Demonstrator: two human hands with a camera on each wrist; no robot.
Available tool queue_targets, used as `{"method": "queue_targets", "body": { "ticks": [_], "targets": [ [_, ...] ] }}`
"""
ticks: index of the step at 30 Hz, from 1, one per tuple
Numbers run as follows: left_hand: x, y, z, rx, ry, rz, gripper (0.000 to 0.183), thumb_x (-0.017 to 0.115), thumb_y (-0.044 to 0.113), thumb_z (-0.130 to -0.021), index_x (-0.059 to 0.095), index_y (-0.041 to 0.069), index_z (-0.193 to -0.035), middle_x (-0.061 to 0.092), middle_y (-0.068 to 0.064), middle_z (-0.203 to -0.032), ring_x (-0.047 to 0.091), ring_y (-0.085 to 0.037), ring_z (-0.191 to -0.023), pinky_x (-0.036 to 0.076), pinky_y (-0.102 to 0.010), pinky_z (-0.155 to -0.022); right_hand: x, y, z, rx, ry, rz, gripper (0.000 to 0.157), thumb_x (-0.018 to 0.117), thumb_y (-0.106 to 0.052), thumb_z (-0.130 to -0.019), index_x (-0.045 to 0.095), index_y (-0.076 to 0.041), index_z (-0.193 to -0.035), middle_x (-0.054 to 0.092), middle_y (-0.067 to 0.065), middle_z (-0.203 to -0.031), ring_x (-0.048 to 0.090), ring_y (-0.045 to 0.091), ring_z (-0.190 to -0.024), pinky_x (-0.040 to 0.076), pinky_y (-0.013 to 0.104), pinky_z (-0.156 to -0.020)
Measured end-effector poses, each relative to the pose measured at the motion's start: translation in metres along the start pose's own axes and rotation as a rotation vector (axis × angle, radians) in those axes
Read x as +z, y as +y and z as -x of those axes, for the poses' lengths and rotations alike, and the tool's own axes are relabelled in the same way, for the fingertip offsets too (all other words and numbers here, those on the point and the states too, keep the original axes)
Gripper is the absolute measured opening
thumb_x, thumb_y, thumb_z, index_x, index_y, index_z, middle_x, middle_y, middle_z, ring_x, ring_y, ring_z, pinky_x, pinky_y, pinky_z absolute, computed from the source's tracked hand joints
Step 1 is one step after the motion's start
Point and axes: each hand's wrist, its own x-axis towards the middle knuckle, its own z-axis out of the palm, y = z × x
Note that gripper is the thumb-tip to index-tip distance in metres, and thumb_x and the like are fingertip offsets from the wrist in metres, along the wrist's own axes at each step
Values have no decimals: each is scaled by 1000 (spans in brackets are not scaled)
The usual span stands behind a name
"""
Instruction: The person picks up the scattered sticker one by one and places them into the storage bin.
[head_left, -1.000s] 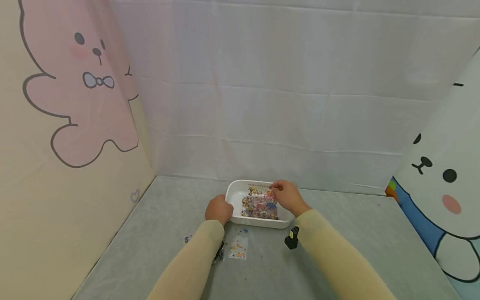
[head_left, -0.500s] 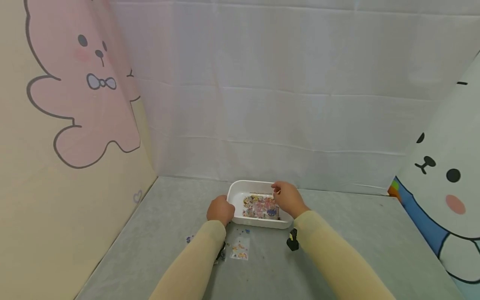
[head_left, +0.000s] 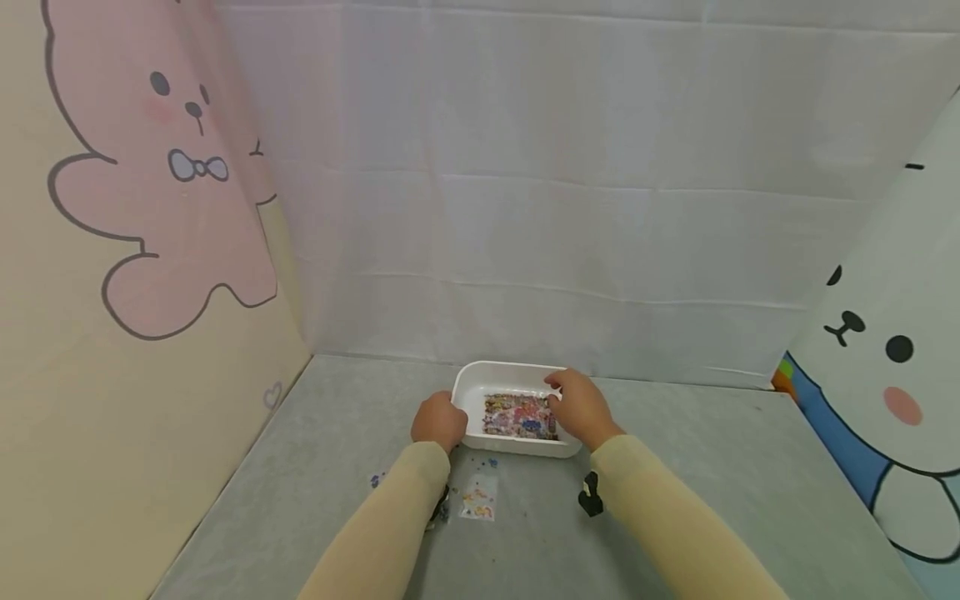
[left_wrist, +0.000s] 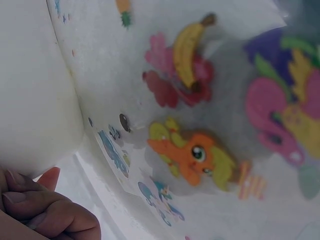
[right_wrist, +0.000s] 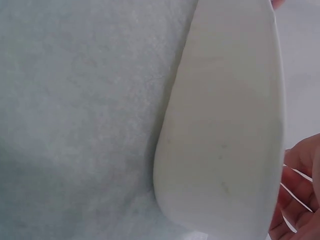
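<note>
A white plastic tray (head_left: 480, 445) stands on the grey tabletop, holding a colourful, shiny layer that looks like sticker packets (head_left: 517, 417). At the tray's left end, my left hand (head_left: 439, 420) grips the rim; in the left wrist view its curled fingers (left_wrist: 55, 210) lie by the tray wall. Over the tray's right end, my right hand (head_left: 581, 407) has its fingers loosely bent and parted, with nothing seen between them. Those fingers (right_wrist: 297, 192) show just beyond the tray's rim in the right wrist view, partly hidden by it.
In front of the tray lies a clear packet with orange stickers (head_left: 478, 497). Small blue pieces (head_left: 377, 479) lie near the left forearm. Close up in the left wrist view are pony stickers (left_wrist: 192, 152) and a banana sticker (left_wrist: 189, 52). A pale cloth wall (head_left: 525, 208) hangs behind.
My right hand's fingertips have come apart from a pinch, and the hand has dropped slightly. The packets in the tray now look like one neater rectangle. My left hand has stayed on the rim.
</note>
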Motion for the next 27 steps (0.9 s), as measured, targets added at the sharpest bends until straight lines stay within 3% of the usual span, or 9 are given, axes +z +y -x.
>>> {"method": "queue_targets", "body": {
  "ticks": [6, 11, 16, 22, 27],
  "targets": [
    [2, 0, -1, 7, 3, -7, 34, 57, 11, -84, 64, 4, -116, 67, -10, -97, 63, -24, -82, 52, -44, -69, 2, 7, 7, 12, 76, 5, 34, 59, -14, -89, 59, -5, -121, 57, 12, -117, 53, 30, -108, 43, 47, -90],
    [3, 0, -3, 20, -10, -4, 34, 57, 11, -84, 64, 3, -117, 68, -11, -97, 64, -24, -82, 52, -44, -69, 4, 16, 13, 71, 180, 43, 39, 62, -15, -85, 58, -3, -123, 53, 16, -121, 45, 36, -114, 35, 53, -95],
    [-1, -7, -8, 40, -83, 11, 35, 57, 19, -86, 63, 3, -117, 67, -10, -99, 62, -23, -81, 51, -42, -67, 9, 27, 11, 165, 228, 75, 49, 64, -18, -82, 51, 0, -127, 49, 21, -122, 41, 40, -115, 31, 57, -94],
    [-19, -18, -14, -9, -191, 50, 56, 54, 55, -87, 62, 6, -112, 63, -9, -101, 58, -23, -85, 47, -41, -70, 11, 38, 4, 295, 158, 0, 56, 60, -19, -84, 43, 3, -133, 50, 25, -124, 47, 41, -115, 38, 54, -93],
    [-37, -28, -19, 3, -208, 11, 58, 50, 57, -88, 61, 6, -115, 61, -10, -110, 57, -27, -96, 46, -44, -79, 7, 46, 3, 380, 41, -28, 54, 49, -18, -89, 36, 2, -138, 52, 27, -125, 54, 39, -109, 44, 53, -86]
  ]
}}
